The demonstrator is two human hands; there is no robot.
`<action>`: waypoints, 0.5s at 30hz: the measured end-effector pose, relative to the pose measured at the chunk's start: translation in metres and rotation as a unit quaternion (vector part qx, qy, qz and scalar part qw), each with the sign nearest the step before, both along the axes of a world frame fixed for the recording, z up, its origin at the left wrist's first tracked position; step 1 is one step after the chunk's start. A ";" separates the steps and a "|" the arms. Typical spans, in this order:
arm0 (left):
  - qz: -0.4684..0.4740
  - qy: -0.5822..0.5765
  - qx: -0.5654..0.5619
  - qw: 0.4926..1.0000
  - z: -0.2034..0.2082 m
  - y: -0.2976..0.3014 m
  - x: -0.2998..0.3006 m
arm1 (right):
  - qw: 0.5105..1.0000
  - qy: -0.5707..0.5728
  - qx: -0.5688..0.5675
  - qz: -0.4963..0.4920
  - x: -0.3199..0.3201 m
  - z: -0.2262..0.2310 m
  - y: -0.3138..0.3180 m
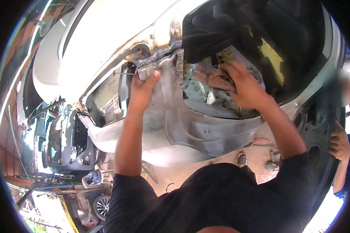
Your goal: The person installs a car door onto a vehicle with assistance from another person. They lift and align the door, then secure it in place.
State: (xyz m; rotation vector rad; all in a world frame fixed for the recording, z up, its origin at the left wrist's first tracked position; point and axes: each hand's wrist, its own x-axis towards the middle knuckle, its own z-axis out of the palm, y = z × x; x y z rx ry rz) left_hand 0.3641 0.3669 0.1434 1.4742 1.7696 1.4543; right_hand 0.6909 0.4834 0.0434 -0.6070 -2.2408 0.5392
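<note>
My left hand (144, 87) is wrapped round the edge of a bare metal car pillar (165, 85), thumb on its near face and fingers hidden behind. Just above the thumb runs a ragged, torn seam (159, 56) with scorched metal about it. A thin rod (124, 73) sticks out leftward beside this hand; whether the hand holds it, I cannot tell. Through the door opening on the right reaches my right hand (243, 83), fingers curled round a blurred reddish-brown thing (214, 79). Beneath it lies a grey metal panel (198, 91) inside the car body.
The sill (206, 134) curves along the near side. At the right, a co-worker's hand (339, 143) touches a dark door (317, 124). Left are another vehicle's dark front (68, 139), a white bucket (92, 178) and a wheel (102, 206). A yellowish patch (272, 60) shows in the dark interior.
</note>
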 end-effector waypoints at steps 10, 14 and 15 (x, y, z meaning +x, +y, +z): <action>0.017 0.025 0.013 0.999 0.002 0.000 0.006 | 0.989 -0.097 0.111 0.030 -0.012 0.053 0.060; 0.003 0.022 0.017 1.000 0.005 0.001 0.007 | 0.982 -0.104 0.153 0.042 -0.015 0.063 0.069; 0.000 0.022 0.020 1.000 0.005 0.002 0.006 | 0.980 -0.108 0.160 0.048 -0.017 0.064 0.069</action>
